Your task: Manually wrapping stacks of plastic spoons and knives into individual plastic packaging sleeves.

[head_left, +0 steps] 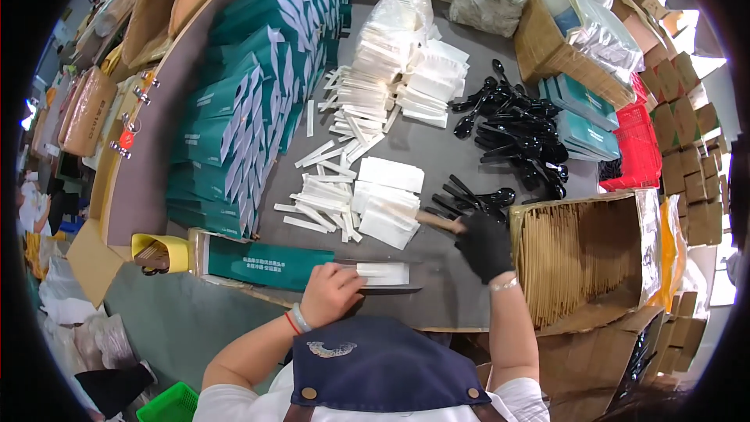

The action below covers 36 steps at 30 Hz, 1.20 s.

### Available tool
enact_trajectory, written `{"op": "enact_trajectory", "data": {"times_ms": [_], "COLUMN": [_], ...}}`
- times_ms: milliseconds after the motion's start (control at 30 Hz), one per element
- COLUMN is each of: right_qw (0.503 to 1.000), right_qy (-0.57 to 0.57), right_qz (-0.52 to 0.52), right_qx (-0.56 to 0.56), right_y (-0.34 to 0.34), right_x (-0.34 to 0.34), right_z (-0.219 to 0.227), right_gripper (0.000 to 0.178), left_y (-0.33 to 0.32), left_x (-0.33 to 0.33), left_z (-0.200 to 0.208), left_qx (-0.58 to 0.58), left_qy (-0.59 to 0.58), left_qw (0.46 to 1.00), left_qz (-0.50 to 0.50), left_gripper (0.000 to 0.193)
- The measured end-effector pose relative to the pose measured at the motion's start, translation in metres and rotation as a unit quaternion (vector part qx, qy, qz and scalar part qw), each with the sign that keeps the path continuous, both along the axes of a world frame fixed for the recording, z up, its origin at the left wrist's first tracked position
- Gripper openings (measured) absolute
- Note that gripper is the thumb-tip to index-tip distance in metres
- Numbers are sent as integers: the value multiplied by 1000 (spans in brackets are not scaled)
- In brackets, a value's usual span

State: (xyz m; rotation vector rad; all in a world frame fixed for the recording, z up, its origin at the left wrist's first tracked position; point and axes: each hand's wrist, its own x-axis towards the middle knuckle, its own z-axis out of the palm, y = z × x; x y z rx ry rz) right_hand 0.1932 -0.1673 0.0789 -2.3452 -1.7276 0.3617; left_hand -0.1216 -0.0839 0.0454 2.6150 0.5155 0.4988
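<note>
My left hand [332,293] is closed at the right end of a flat green paper sleeve [269,264] lying at the table's front edge. A white packet [383,273] lies beside my left fingertips, at the sleeve's end, with a dark strip along it. My right hand [486,244], in a black glove, grips a slim brown stick-like piece [439,221], blurred, that points left over the white square packets [388,195]. Just beyond the glove lie black plastic spoons [492,197]. A cardboard box of slim brown pieces [574,266] stands right of the glove.
Stacked green sleeves [226,125] fill the left side. White strip packets [324,199] lie mid-table, with a larger white pile [391,62] behind. More black spoons [519,129], teal packets [582,113] and a red basket [637,144] sit right. A yellow container [160,254] stands front left.
</note>
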Motion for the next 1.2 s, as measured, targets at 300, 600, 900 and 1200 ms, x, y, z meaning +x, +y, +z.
{"op": "enact_trajectory", "data": {"times_ms": [300,600,900,1200], "right_qw": [988,989,969,910], "right_qy": [135,74,175,399], "right_qz": [63,129,139,-25], "right_qx": [-27,-20,108,107], "right_y": [-8,-51,-14,-9], "right_x": [-83,-65,-128,-146], "right_z": [-29,-33,-39,-58], "right_gripper": [15,34,31,30], "left_y": [-2,23,23,28], "left_x": [-8,-35,-2,17], "left_z": [2,8,1,-6], "left_qx": [52,-2,-43,-24], "left_qy": [84,91,38,105], "left_qw": [995,994,998,994], "left_qz": [-32,62,5,-30], "left_gripper": [55,64,76,66]}}
